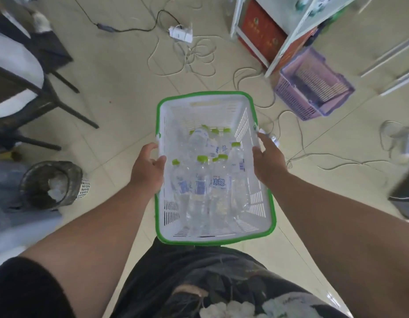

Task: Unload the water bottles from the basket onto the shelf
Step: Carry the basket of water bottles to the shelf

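Note:
I hold a white plastic basket (pixel 205 111) with a green rim in front of my waist, above the tiled floor. Several clear water bottles (pixel 201 180) with green caps and blue labels lie and lean inside it, most in the near half. My left hand (pixel 149 167) grips the basket's left rim, thumb inside the wall. My right hand (pixel 266 160) grips the right rim near the handle pivot. The white metal shelf (pixel 288 40) stands at the upper right, with red boxes on its bottom level.
A purple basket (pixel 313 86) sits on the floor beside the shelf. A power strip (pixel 180 33) and loose cables sprawl across the floor ahead. A black bin (pixel 49 184) and a dark chair (pixel 38 97) stand on the left.

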